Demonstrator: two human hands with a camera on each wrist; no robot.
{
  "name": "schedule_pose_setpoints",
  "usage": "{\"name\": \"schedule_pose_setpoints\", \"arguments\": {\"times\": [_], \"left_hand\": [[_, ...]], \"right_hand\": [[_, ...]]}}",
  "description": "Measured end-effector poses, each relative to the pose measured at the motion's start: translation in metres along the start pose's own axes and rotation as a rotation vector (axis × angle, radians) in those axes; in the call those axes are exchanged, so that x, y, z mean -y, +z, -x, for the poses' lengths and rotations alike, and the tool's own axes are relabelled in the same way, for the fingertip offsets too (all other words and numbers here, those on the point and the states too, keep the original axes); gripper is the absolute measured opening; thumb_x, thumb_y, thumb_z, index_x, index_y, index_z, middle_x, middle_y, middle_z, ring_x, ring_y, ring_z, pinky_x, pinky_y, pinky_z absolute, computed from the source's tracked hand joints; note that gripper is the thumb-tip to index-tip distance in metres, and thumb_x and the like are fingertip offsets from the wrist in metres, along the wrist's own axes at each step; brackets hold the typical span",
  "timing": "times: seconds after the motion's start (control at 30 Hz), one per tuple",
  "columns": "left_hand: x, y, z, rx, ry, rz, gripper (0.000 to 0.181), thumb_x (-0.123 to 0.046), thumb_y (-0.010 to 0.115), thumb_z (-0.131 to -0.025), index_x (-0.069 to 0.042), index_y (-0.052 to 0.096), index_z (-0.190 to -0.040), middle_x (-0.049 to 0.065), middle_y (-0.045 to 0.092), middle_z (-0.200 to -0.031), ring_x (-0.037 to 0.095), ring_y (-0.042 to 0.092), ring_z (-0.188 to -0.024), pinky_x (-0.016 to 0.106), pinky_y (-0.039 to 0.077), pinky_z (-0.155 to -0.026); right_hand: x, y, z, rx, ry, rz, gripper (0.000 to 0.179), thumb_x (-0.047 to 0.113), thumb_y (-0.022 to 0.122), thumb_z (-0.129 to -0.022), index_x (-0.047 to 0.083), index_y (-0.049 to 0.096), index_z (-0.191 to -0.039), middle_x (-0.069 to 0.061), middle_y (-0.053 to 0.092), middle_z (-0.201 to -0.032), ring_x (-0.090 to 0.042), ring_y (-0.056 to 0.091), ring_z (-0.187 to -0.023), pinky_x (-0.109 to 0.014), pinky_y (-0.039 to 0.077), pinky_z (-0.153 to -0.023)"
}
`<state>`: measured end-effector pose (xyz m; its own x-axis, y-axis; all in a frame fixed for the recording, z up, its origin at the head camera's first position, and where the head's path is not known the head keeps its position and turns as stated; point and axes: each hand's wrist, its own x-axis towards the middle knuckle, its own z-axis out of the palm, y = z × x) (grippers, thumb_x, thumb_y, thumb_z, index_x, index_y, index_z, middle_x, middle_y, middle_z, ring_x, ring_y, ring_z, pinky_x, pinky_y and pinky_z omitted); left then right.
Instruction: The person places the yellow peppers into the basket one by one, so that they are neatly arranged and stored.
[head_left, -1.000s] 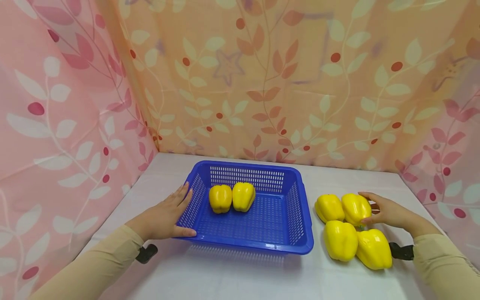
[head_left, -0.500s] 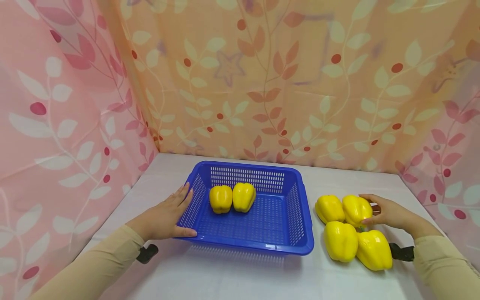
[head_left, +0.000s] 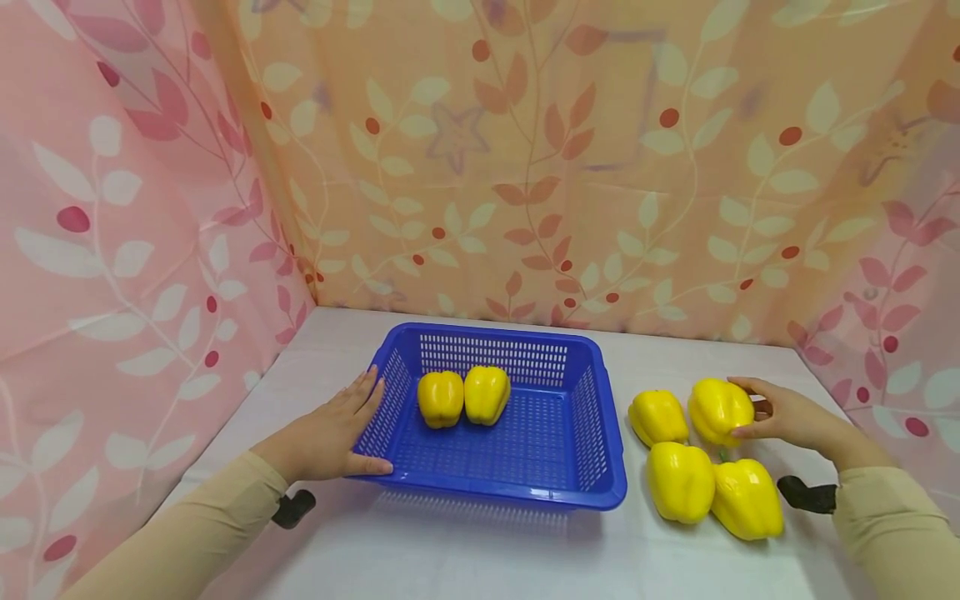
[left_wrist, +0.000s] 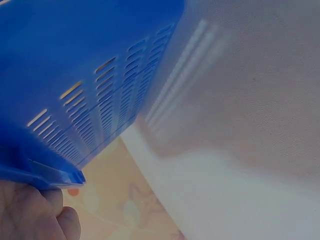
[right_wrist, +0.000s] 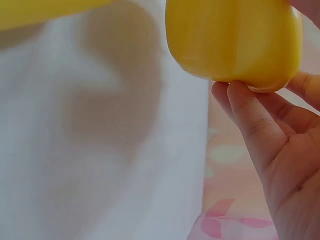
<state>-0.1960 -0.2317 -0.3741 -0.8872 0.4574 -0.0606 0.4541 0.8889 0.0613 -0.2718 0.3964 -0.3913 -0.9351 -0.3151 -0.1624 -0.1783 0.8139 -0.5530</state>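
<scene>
My right hand (head_left: 787, 421) holds a yellow bell pepper (head_left: 720, 410) between thumb and fingers, behind the other loose peppers. In the right wrist view the fingertips press against the underside of this pepper (right_wrist: 232, 40), which stands off the white cloth. Three more yellow bell peppers lie close together beside it: one at the left (head_left: 657, 417), one in front (head_left: 681, 482) and one at the front right (head_left: 747, 498). My left hand (head_left: 333, 429) rests on the left rim of a blue plastic basket (head_left: 517, 492), fingers extended and thumb along its front corner. Two yellow peppers (head_left: 441, 399) sit inside the basket.
The basket stands at the middle of a white-covered table (head_left: 420, 550), its slotted wall (left_wrist: 107, 95) filling much of the left wrist view. Patterned curtains (head_left: 510, 167) enclose the table at the back and both sides.
The right hand has lifted its pepper slightly up and to the right, away from the other loose ones. The left hand and the basket stay where they were.
</scene>
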Motion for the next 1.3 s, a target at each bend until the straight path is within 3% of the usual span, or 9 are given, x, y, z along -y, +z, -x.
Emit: {"name": "schedule_pose_setpoints", "arguments": {"times": [0.2,0.53,0.83,1.3], "left_hand": [[0.001,0.0,0.0,-0.01,0.001,0.004,0.116,-0.08,0.044,-0.069,0.001,0.011,-0.145,0.019,-0.001,-0.152,0.035,0.004,-0.139,0.05,0.016,-0.109],[0.002,0.0,0.0,-0.015,-0.011,0.009,0.116,-0.08,0.045,-0.069,0.0,0.012,-0.145,0.018,-0.001,-0.152,0.034,0.004,-0.139,0.049,0.016,-0.109],[0.0,-0.003,0.001,-0.011,0.003,0.008,0.113,-0.076,0.048,-0.071,0.0,0.01,-0.145,0.019,-0.001,-0.152,0.035,0.004,-0.139,0.049,0.015,-0.109],[0.0,-0.002,0.0,-0.009,0.013,0.017,0.113,-0.075,0.049,-0.071,0.0,0.009,-0.145,0.02,-0.001,-0.152,0.035,0.004,-0.139,0.049,0.015,-0.109]], "right_hand": [[0.009,-0.01,-0.001,-0.041,-0.038,-0.003,0.088,0.036,0.07,-0.078,0.002,0.022,-0.143,-0.03,0.036,-0.134,-0.048,0.046,-0.112,-0.051,0.049,-0.081],[0.034,-0.022,-0.005,-0.062,-0.091,-0.032,0.085,0.03,0.072,-0.078,0.0,0.024,-0.142,-0.024,0.047,-0.126,-0.036,0.054,-0.104,-0.035,0.053,-0.076],[0.06,-0.032,-0.007,-0.085,-0.179,-0.004,0.085,0.027,0.073,-0.077,-0.002,0.025,-0.142,-0.023,0.041,-0.13,-0.044,0.049,-0.11,-0.036,0.052,-0.079],[0.106,-0.037,-0.015,-0.056,-0.236,-0.014,0.089,0.029,0.075,-0.075,0.002,0.024,-0.143,-0.02,0.043,-0.131,-0.041,0.048,-0.114,-0.031,0.052,-0.081]]}}
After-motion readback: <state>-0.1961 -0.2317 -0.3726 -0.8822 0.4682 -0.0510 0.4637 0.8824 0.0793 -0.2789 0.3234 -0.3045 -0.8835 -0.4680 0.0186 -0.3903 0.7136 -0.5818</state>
